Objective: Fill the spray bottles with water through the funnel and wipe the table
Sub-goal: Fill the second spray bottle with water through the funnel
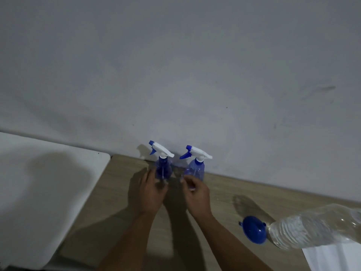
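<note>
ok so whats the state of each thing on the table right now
left spray bottle: upright, trigger top on, left hand at its base
right spray bottle: upright, trigger top on, right hand at its base
funnel: lying on the table, not in a bottle
water bottle: clear; cap out of view
table: no spill visible

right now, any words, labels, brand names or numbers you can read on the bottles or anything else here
None can be read.
Left spray bottle: no label or print shows on it.
Right spray bottle: no label or print shows on it.
Clear water bottle: ribbed clear plastic, no label visible.
Blue funnel: plain, no marking visible.
The picture is dim and soft, so any fine embossed text would be too small to tell.
</note>
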### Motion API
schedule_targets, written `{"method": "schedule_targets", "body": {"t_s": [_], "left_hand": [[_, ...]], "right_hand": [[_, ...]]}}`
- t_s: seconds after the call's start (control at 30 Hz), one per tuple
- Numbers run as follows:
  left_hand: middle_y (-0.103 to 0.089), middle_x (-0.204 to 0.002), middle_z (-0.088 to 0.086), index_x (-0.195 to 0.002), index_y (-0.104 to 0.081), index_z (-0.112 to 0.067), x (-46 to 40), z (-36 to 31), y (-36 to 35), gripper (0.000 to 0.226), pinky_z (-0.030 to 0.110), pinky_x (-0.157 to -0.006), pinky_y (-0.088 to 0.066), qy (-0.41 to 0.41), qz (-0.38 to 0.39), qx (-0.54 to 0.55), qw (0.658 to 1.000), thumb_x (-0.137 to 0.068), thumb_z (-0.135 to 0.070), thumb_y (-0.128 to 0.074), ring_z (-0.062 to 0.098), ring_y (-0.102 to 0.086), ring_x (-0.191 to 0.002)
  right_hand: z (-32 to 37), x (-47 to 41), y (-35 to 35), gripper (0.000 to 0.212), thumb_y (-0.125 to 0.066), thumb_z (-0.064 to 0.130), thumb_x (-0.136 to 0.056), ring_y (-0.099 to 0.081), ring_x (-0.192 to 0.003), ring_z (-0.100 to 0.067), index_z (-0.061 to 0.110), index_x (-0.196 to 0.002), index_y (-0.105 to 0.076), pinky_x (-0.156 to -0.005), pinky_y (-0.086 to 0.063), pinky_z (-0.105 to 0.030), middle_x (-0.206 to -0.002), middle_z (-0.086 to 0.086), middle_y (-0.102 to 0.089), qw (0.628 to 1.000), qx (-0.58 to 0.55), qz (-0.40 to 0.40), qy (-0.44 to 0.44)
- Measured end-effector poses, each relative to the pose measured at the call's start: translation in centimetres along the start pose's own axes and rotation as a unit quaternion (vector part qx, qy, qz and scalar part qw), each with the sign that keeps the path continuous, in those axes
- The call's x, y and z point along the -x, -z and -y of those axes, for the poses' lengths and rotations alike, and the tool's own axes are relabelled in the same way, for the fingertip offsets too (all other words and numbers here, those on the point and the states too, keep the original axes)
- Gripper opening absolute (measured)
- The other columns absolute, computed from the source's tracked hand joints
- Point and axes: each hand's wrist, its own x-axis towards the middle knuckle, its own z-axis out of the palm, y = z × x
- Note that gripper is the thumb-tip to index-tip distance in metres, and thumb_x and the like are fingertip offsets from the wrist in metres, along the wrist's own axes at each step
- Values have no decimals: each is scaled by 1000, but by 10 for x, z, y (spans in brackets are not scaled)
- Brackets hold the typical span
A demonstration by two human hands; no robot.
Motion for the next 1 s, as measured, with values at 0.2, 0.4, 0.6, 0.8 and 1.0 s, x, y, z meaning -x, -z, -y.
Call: {"method": "schedule_targets", "body": {"t_s": [0.2,0.4,0.6,0.8,1.0], "left_hand": [[-70,-106,-1,-107,-66,-22,-51,19,-4,19,24,-77,-38,-23,83,-39,996,-89,-21,-67,20,-65,-94],[-68,-90,-8,-99,-62,-31,-42,34,0,16,28,-71,-47,-33,103,-19,994,-85,-23,-65,18,-64,-80],[-70,-93,-7,-106,-66,-26,8,-3,36,21,19,-68,-42,-90,100,48,990,-86,-24,-72,11,-62,-80],[-67,-112,-12,-115,-62,-33,93,-52,24,45,36,-83,-54,-49,226,146,962,-75,-23,-81,11,-67,-98],[-63,-128,-4,-129,-58,-24,187,-135,-17,49,41,-96,-54,-71,290,152,942,-82,-22,-74,17,-62,-115]], "right_hand": [[25,-61,-65,45,-72,32,-98,-62,-112,-12,19,-138,-58,-101,-53,-32,-129,3,-68,998,24,51,-40],[20,-69,-83,40,-74,31,-97,-67,-111,-17,20,-134,-66,-96,-56,-33,-124,-2,-72,999,20,29,-27],[22,-6,-39,29,-75,32,-95,-69,-104,-12,22,-121,-70,-93,-58,-33,-114,4,-75,998,16,61,11],[0,84,47,37,-86,39,-84,-69,-98,-5,28,-115,-70,-80,-52,-20,-108,10,-77,1000,26,8,-9],[-50,156,145,31,-84,36,-85,-69,-84,-2,24,-105,-64,-70,-53,-25,-86,13,-73,992,26,-101,-65]]}}
